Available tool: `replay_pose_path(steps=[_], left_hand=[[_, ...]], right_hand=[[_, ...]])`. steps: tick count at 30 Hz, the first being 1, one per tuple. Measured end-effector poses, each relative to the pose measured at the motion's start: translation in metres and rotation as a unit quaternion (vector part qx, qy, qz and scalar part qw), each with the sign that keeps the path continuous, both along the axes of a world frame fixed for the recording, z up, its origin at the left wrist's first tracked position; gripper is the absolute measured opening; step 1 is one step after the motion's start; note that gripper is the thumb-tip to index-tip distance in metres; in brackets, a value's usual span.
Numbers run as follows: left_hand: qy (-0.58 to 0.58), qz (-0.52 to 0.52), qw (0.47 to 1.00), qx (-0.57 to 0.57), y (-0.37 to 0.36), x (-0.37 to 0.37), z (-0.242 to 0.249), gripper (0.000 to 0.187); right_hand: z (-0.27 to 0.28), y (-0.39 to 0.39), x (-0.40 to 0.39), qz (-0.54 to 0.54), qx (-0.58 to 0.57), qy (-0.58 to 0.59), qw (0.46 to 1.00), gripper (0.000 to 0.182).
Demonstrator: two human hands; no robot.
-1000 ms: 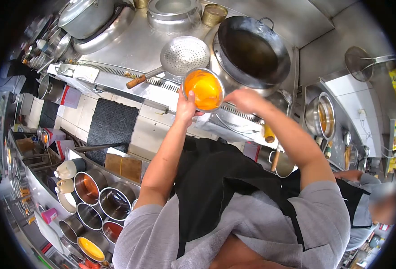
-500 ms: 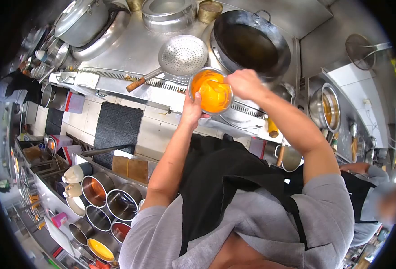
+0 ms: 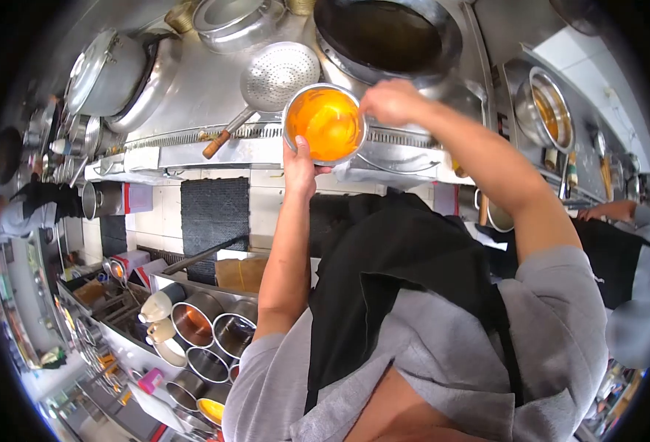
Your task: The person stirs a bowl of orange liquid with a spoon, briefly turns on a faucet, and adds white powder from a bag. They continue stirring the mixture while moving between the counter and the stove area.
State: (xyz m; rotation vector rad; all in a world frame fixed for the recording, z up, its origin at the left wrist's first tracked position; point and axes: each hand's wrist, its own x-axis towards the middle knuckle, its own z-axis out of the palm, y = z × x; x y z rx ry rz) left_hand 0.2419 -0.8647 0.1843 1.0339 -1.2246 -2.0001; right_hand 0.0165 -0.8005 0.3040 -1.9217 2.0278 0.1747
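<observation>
A round metal bowl (image 3: 288, 130) is in my left hand (image 3: 300, 168), with the thumb over the near rim and the fingers beneath. Thick orange batter (image 3: 330, 125) coats its inside and lies in a smooth mass. My right hand (image 3: 392, 102) is closed just beyond the bowl's right rim, fingertips down beside it. Whatever those fingers hold, if anything, I cannot make out. Behind the bowl rests a perforated strainer ladle (image 3: 280, 76) with a wooden handle. A large black wok (image 3: 450, 44) of dark liquid sits farther back.
A lidded pot (image 3: 111, 77) and a wide metal pot (image 3: 238, 20) stand on the steel stovetop. Several sauce pots (image 3: 208, 364) crowd the lower left counter. A metal basin (image 3: 532, 118) sits at the right. Other people are at the far left and right edges.
The view has shifted, so the stove appears higher and the floor mat farther right. My right hand has moved from over the bowl's rim to just outside it. My left hand still grips the bowl.
</observation>
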Motion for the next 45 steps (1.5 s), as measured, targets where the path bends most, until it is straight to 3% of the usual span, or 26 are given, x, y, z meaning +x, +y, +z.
replay_pose_path(steps=[5,10,12,16,20,24,26,27,28,31,34,36,38,40,42,45], left_hand=[[0.025,-0.012,1.000,0.001,-0.005,-0.002,-0.005,0.052],[0.006,-0.026,0.999,-0.025,0.002,0.001,-0.004,0.056],[0.022,-0.015,1.000,-0.004,0.004,-0.005,-0.001,0.059],[-0.010,-0.003,0.999,0.047,-0.010,-0.012,0.012,0.060],[-0.045,-0.031,0.998,0.034,-0.024,0.009,0.004,0.058],[-0.067,-0.041,0.997,0.025,-0.033,0.015,0.002,0.056],[-0.067,-0.055,0.996,0.025,-0.037,0.015,0.008,0.056],[-0.059,-0.075,0.995,0.012,-0.039,0.016,0.014,0.056],[-0.052,-0.095,0.994,-0.001,-0.040,0.015,0.020,0.056],[-0.062,-0.086,0.994,-0.008,-0.045,0.020,0.025,0.056],[-0.062,-0.084,0.994,-0.011,-0.046,0.026,0.025,0.057],[-0.067,-0.067,0.995,-0.012,-0.045,0.022,0.022,0.055],[-0.068,-0.068,0.995,-0.013,-0.042,0.018,0.027,0.055],[-0.069,-0.068,0.995,-0.017,-0.040,0.015,0.032,0.054],[-0.084,-0.076,0.994,-0.008,-0.035,0.007,0.034,0.053],[-0.092,-0.079,0.993,-0.016,-0.018,-0.006,0.027,0.053]], right_hand=[[-0.014,0.021,0.043,0.006,-0.057,0.003,0.998,0.033],[-0.006,0.015,0.004,-0.015,-0.054,0.010,0.998,0.031],[0.000,0.011,0.020,-0.016,-0.128,0.048,0.991,0.029],[-0.012,0.041,0.073,0.073,-0.190,0.054,0.978,0.017],[-0.032,0.059,0.036,0.122,-0.145,0.058,0.980,0.013],[0.000,0.045,0.008,0.132,-0.164,0.111,0.971,0.013],[-0.007,0.043,0.026,0.176,-0.363,0.063,0.913,0.012],[-0.012,0.041,0.044,0.179,-0.377,0.049,0.908,0.012],[-0.017,0.044,0.050,0.178,-0.378,0.051,0.907,0.012],[-0.019,0.056,0.041,0.182,-0.202,0.075,0.959,0.015],[0.002,0.057,0.002,0.141,-0.190,0.103,0.966,0.016],[0.020,0.061,0.010,0.135,-0.226,0.077,0.962,0.018],[0.037,0.067,0.028,0.116,-0.178,0.074,0.974,0.018],[0.029,0.065,0.027,0.152,-0.178,0.074,0.969,0.016],[0.009,0.050,0.011,0.120,-0.104,0.122,0.980,0.016],[-0.006,0.023,0.006,0.067,-0.143,0.093,0.983,0.017]])
